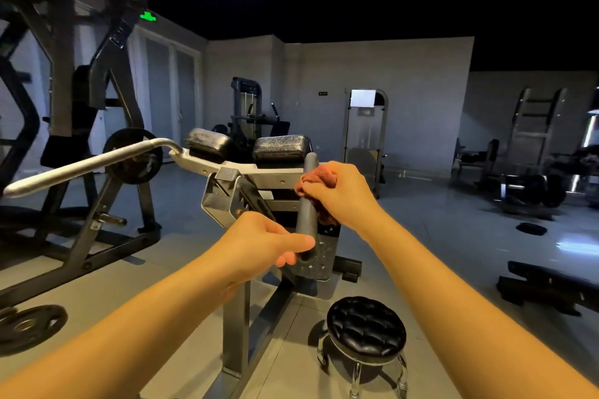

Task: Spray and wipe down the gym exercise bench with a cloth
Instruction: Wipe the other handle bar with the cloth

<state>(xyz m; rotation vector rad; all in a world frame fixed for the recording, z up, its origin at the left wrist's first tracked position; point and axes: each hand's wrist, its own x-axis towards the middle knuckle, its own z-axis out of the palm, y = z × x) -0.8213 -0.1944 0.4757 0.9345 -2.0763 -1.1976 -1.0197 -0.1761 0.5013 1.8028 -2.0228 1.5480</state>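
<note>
Two hands met the grey handle (306,217): right hand (340,194) fingers bunched a red cloth (319,176) against it, left hand (265,243) fingers gripped its end.

Your right hand (340,193) holds the cloth (319,176) round the upright handle (307,204), your left hand (259,241) grips its lower end, pads (281,146) behind, stool (366,327) near right, weight plate (29,324) on the floor (421,236) far left.

Grey floor (437,236) carries machine frame (241,317), black stool (366,327), weight plate (29,324).
</note>
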